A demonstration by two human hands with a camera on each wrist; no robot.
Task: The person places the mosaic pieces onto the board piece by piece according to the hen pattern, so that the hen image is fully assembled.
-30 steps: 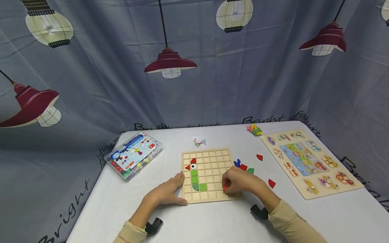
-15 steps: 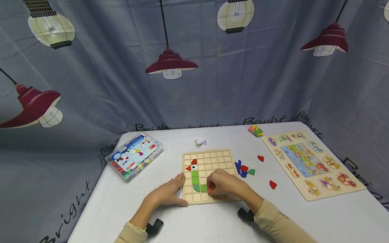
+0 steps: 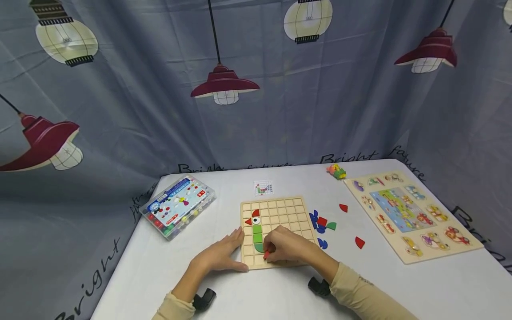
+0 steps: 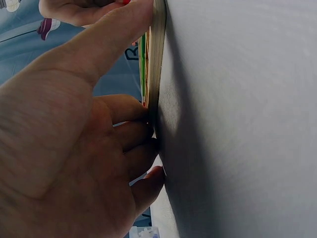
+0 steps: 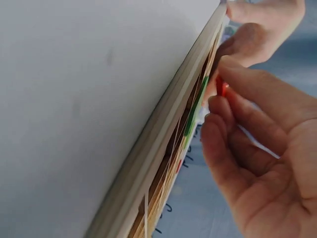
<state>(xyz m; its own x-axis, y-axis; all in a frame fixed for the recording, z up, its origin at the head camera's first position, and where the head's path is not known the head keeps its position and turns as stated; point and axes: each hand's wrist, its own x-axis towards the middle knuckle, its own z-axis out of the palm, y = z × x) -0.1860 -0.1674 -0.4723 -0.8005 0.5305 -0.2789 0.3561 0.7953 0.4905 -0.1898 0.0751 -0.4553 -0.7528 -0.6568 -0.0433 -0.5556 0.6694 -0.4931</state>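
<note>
A wooden grid board lies on the white table. On its left side are a red quarter piece, a red triangle, a white eye tile, green squares and a green rounded piece. My left hand rests along the board's left edge, thumb at the near corner, fingers extended. Over the lower middle, my right hand pinches a small red piece between thumb and fingertips, close to the green rounded piece. Fingers hide most of its shape; the right wrist view shows just a red edge.
Blue pieces, a red square and a green piece lie right of the board, with red pieces beyond. A pattern card, plastic box, picture puzzle and small toy surround it.
My right hand has carried the red piece leftward across the board, from its right side to beside the green rounded piece. Loose blue pieces at the right are uncovered. My left hand stays put.
</note>
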